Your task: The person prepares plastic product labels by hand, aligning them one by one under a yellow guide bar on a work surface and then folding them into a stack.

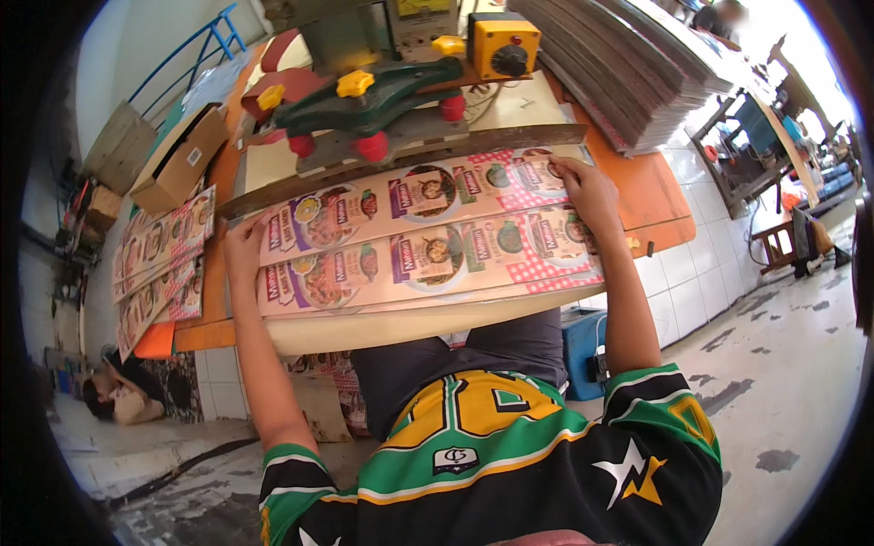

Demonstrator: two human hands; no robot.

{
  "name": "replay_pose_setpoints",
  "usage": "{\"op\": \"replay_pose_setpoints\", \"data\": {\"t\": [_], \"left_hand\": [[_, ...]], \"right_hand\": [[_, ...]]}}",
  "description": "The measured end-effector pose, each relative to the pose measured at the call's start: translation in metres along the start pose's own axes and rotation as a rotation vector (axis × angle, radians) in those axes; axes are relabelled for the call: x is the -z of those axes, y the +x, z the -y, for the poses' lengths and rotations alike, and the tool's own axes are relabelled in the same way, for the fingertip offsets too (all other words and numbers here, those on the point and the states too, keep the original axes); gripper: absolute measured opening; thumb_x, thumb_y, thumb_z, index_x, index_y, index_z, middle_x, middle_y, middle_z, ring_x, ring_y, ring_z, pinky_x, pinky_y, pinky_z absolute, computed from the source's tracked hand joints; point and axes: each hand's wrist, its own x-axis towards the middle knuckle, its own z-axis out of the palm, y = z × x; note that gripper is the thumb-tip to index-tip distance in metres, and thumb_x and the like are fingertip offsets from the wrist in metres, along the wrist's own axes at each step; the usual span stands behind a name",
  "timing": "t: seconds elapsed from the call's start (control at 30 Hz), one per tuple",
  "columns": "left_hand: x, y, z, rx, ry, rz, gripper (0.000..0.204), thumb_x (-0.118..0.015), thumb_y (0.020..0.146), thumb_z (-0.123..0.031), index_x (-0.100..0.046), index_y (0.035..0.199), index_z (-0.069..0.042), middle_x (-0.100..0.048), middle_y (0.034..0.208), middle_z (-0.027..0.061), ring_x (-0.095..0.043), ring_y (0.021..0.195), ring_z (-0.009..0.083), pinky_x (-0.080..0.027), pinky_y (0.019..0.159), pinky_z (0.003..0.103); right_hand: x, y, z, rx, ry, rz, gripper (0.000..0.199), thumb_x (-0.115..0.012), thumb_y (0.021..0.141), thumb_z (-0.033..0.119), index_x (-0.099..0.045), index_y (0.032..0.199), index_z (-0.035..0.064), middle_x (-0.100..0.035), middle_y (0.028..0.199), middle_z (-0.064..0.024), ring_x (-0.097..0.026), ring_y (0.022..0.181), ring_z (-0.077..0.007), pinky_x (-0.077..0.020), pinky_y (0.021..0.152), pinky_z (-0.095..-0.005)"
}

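A long printed sheet [380, 207], pink with food pictures and a red checked pattern, lies against the straight bar of a machine. Its left end is gripped by my left hand [243, 250], fingers bent at the edge. My right hand [588, 191] holds the far right corner, thumb and fingers closed on it. Nearer to me, matching printed sheets [367, 273] lie in a stack under it on the cream front board [437, 320]. Just beyond the bar stands the machine's dark green clamp [387, 100], with yellow knobs and red feet.
A yellow control box [503, 47] with a black dial sits behind the clamp. Tall stacked boards [628, 73] stand at the back right. On the left are an open cardboard box [180, 159] and more printed sheets [164, 250]. Another person [127, 391] is low at the far left.
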Motion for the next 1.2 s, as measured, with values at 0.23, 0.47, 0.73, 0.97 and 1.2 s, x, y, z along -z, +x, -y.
{"op": "replay_pose_setpoints", "data": {"t": [0.23,0.47,0.73,0.97,1.2], "left_hand": [[-0.006,0.002,-0.008,-0.011,0.018,-0.087,0.028,-0.072,0.097,-0.027,-0.078,0.114,-0.005,-0.080,0.096,0.0115,-0.070,0.085,0.0090,-0.054,0.077,0.026],[-0.005,-0.001,-0.002,-0.001,-0.030,-0.079,0.029,-0.072,0.096,-0.028,-0.079,0.112,-0.004,-0.080,0.096,0.0117,-0.072,0.083,0.0112,-0.054,0.075,0.027],[-0.008,0.000,-0.005,-0.031,0.014,-0.111,0.030,-0.073,0.096,-0.029,-0.079,0.112,-0.004,-0.079,0.093,0.0136,-0.073,0.082,0.0128,-0.054,0.074,0.028],[-0.006,-0.001,0.001,0.034,0.039,-0.147,0.030,-0.074,0.094,-0.029,-0.079,0.109,-0.004,-0.079,0.088,0.0127,-0.073,0.077,0.0141,-0.054,0.069,0.029],[-0.009,0.001,-0.010,0.021,0.045,-0.133,0.030,-0.074,0.094,-0.028,-0.079,0.109,-0.003,-0.079,0.088,0.0147,-0.073,0.077,0.0157,-0.054,0.071,0.029]], "right_hand": [[0.006,-0.003,-0.005,0.014,0.052,-0.006,0.028,-0.062,0.100,0.034,-0.075,0.123,0.0237,-0.076,0.110,-0.0107,-0.072,0.102,-0.0305,-0.0541,0.084,-0.0398],[0.008,-0.003,0.005,0.024,0.026,0.010,0.027,-0.062,0.100,0.031,-0.076,0.123,0.0233,-0.076,0.108,-0.0102,-0.071,0.100,-0.0310,-0.0532,0.085,-0.0398],[0.006,0.000,-0.003,0.028,-0.020,0.020,0.028,-0.061,0.100,0.031,-0.075,0.124,0.0255,-0.076,0.106,-0.0119,-0.071,0.100,-0.0326,-0.0526,0.084,-0.0418],[0.004,0.000,-0.001,0.023,0.003,0.033,0.029,-0.061,0.101,0.034,-0.074,0.125,0.0248,-0.075,0.106,-0.0128,-0.070,0.099,-0.0334,-0.0525,0.083,-0.0429],[0.008,-0.004,-0.002,0.030,0.037,0.015,0.029,-0.060,0.101,0.037,-0.075,0.123,0.0241,-0.076,0.109,-0.0124,-0.071,0.101,-0.0333,-0.0531,0.085,-0.0422]]}}
